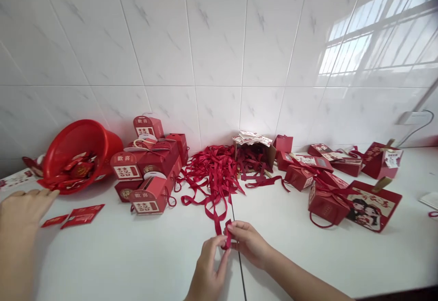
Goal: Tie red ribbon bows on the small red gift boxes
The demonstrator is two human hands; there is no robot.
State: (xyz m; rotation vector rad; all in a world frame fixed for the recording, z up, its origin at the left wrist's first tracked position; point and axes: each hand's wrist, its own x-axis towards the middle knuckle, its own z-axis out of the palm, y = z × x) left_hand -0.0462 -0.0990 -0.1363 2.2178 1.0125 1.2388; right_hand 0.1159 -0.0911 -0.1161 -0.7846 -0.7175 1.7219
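Near the bottom middle, my left hand (209, 264) and my right hand (249, 241) meet over a short folded length of red ribbon (228, 235). Fingers of both hands pinch it, the left from below and the right at its upper right side. Just behind them lies a tangled heap of red ribbon (217, 168), with loops trailing forward to the hands. Beside the heap, a cardboard box (270, 156) lies on its side with darker ribbon inside and printed cards (251, 137) on top.
Red gift boxes (157, 155) are stacked left of the ribbon; more boxes (328, 205) stand at right. A tilted red basin (111, 148) holds red packets. Another person's hand (25, 207) is at far left, near flat packets (82, 215). A tiled wall (219, 54) stands behind.
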